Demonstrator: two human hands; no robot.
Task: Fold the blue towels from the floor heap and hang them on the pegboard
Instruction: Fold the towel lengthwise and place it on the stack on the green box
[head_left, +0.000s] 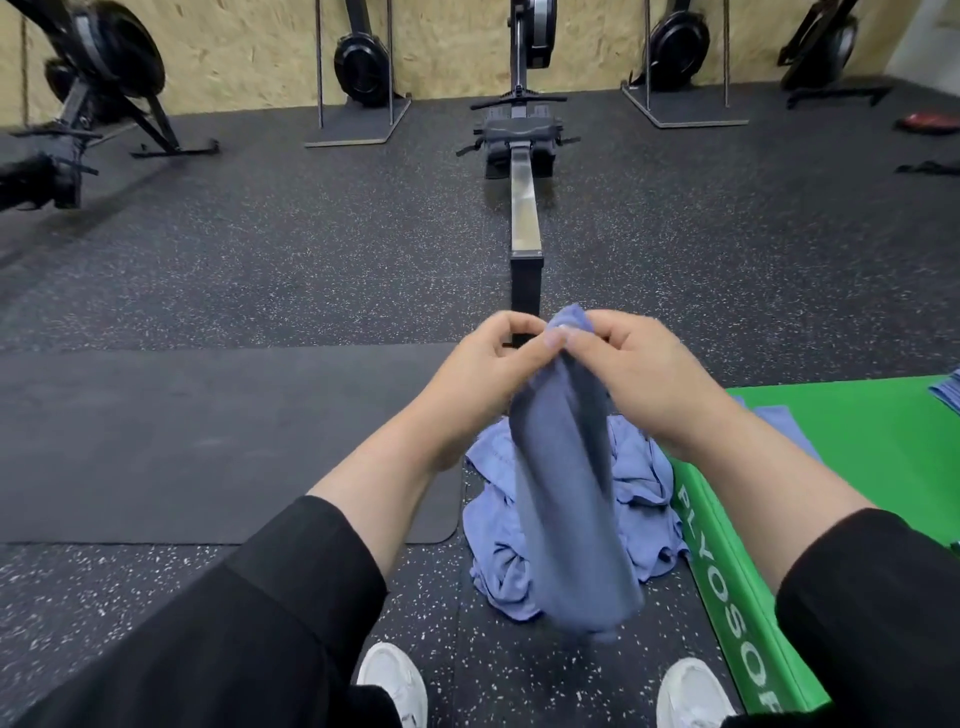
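Head view looks down on two hands raised close together over a speckled floor (260, 270). Left hand (488, 369) and right hand (634, 374) each pinch the top edge of one blue towel (566, 493), fingers curled, thumbs near each other at the bunched upper corner. This towel hangs straight down between the forearms, blurred, its lower end reaching toward the white shoes (395, 680). Directly behind and below it, on the floor, lies the heap (498, 551) of crumpled blue towels, just beside a green plyo box (852, 441) on the right. Another blue cloth (779, 421) lies on the box top, partly hidden by the right wrist. A dark mat (208, 441) lies to the left, and a rower rail (524, 208) runs ahead.
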